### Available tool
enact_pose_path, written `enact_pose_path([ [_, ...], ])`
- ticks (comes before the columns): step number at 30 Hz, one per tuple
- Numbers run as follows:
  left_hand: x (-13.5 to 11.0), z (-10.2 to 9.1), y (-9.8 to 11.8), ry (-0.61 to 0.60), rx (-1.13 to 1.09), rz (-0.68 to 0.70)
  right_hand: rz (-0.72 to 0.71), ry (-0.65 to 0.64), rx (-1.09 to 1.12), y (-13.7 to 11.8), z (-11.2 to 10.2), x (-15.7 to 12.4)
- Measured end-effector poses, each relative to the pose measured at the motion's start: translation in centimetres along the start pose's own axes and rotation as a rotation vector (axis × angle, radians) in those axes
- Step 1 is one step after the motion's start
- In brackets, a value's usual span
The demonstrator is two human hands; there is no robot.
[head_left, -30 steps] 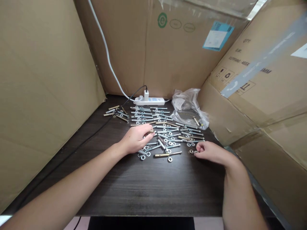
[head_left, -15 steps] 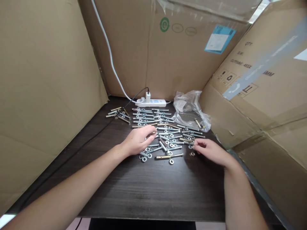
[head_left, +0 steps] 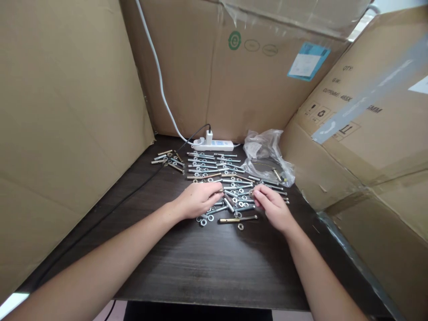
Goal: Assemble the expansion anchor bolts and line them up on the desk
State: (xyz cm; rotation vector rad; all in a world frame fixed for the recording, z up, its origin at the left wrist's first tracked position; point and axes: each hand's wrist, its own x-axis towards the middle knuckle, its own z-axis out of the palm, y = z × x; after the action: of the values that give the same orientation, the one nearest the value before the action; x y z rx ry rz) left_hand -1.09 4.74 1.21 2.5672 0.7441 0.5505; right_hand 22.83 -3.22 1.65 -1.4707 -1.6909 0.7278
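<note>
My left hand (head_left: 199, 199) hovers at the left of the rows of bolts, thumb and fingers pinched together. A small metal end shows at its fingertips, but its kind is hidden. My right hand (head_left: 272, 206) pinches a small metal nut (head_left: 251, 192) at the right side of the rows. Silver bolts (head_left: 238, 186), nuts and washers lie between and behind the hands. Nearer me, a brass-coloured sleeve (head_left: 230, 220) lies in line with a bolt (head_left: 249, 218), and a loose nut (head_left: 240, 227) sits just in front.
A small pile of sleeves and hardware (head_left: 169, 159) lies at the back left, beside a black cable (head_left: 133, 189). Behind the rows are a white power strip (head_left: 219, 145) and a crumpled plastic bag (head_left: 264, 145). Cardboard boxes (head_left: 187, 67) wall in the dark table (head_left: 207, 263).
My right hand has moved left and slightly up, from the right edge of the hardware to near my left hand, with a nut in its fingers. My left hand has hardly moved.
</note>
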Motion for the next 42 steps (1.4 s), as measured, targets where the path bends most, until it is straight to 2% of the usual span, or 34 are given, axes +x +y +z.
enact_pose_path([
  [5, -0.1, 0.4, -0.1, -0.004, 0.012, 0.015, -0.171, -0.048, 0.053, -2.8, 3.7, 1.5],
  [10, -0.2, 0.6, -0.1, -0.011, 0.023, 0.026, -0.191, -0.06, 0.024, -2.7, 5.7, 1.7],
  [20, -0.4, 0.3, 1.3, -0.045, -0.01, 0.035, -0.169, -0.063, 0.01, -2.0, 5.4, 0.8],
  [26, -0.4, 0.2, 1.4, -0.064, -0.055, -0.017, -0.174, -0.067, -0.1, -1.9, 5.9, 0.8],
  [29, -0.4, 0.4, 1.3, -0.048, -0.084, -0.039, -0.17, -0.094, -0.24, -2.4, 4.4, 1.1],
  [31, -0.4, 0.5, 1.1, -0.029, -0.096, -0.062, -0.118, -0.091, -0.381, -2.5, 1.7, 1.1],
  [33, -0.4, 0.5, 0.9, -0.004, -0.103, -0.076, 0.039, -0.038, -0.451, -2.0, -1.7, 0.9],
  [34, -0.3, 0.5, 0.7, 0.011, -0.105, -0.077, 0.123, -0.058, -0.448, -1.6, -3.3, 0.6],
  [36, -0.2, 0.5, 0.4, 0.039, -0.099, -0.069, 0.298, -0.213, -0.461, -0.4, -5.6, 0.1],
  [39, -0.1, 0.7, -0.1, 0.067, -0.077, -0.082, 0.427, -0.378, -0.502, 1.3, -6.4, -0.5],
  [42, -0.1, 0.7, -0.4, 0.102, -0.108, -0.121, 0.436, -0.378, -0.57, 1.8, -5.4, -0.6],
])
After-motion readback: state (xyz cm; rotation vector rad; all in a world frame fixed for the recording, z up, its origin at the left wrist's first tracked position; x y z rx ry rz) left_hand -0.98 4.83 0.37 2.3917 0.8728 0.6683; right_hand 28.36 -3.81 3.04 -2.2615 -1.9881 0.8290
